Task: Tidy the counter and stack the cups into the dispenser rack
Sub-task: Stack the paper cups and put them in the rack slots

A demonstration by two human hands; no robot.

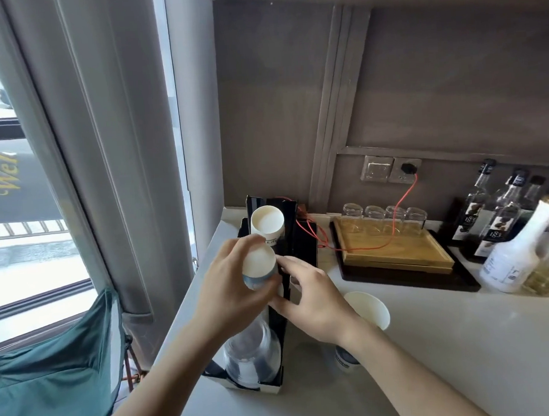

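Observation:
A black cup dispenser rack [296, 238] lies along the left side of the pale counter [451, 341]. White paper cups [266, 223] sit in its far slot. Clear plastic cups [251, 357] fill its near slot. My left hand [230, 291] grips a white paper cup [259, 268] with a blue band, mouth toward me, over the rack's middle. My right hand [307, 297] rests with fingers spread against the rack's right wall, holding nothing. Another white paper cup [367, 308] stands on the counter behind my right wrist, partly hidden.
A wooden tray [394, 252] with several upturned glasses [384, 218] sits at the back. Syrup bottles [507, 248] crowd the right edge. A red cable [404, 196] runs from the wall socket to the rack. Left of the counter are a curtain and a teal fabric chair [52, 375].

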